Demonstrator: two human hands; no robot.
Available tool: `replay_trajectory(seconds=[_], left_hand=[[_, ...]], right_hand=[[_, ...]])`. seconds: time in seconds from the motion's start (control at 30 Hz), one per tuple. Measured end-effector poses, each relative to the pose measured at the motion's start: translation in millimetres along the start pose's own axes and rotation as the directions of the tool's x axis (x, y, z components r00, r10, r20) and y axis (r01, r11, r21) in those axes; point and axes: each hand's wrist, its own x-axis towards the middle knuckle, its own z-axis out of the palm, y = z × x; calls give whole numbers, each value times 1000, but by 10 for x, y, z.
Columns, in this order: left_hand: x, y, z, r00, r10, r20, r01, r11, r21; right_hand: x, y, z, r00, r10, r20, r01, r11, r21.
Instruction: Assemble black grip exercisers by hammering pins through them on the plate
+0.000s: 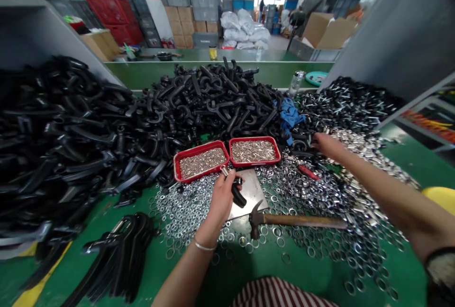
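Observation:
My left hand (223,198) is closed around a black curved plastic handle (237,194) with a metal piece at its top end, held over a grey metal plate (252,192). My right hand (325,144) reaches far right into a heap of small silver metal parts (359,143), beside black pieces; its fingers curl down and what they hold is hidden. A claw hammer (295,221) with a wooden shaft lies on washers between my arms. Two red trays (200,161) (254,150) of small silver pins stand just beyond the plate.
A huge heap of black handles (106,117) covers the left and back of the green table (259,269). Loose washers (313,203) are strewn around. A stack of assembled handles (117,255) lies front left. A blue cloth (289,113) and bottle (295,83) sit behind.

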Motion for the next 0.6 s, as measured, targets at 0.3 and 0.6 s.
replay_trajectory(seconds=[0.3,0.6], left_hand=[[0,5,97,1000,19,19,-18,999,-40],[-82,39,34,991,116,71,-127,978,167]], right_hand=[[-1383,-1489,93,948,-302,96,140,670,729],[-1439,-2012,210,917,-397,38,252,651,716]])
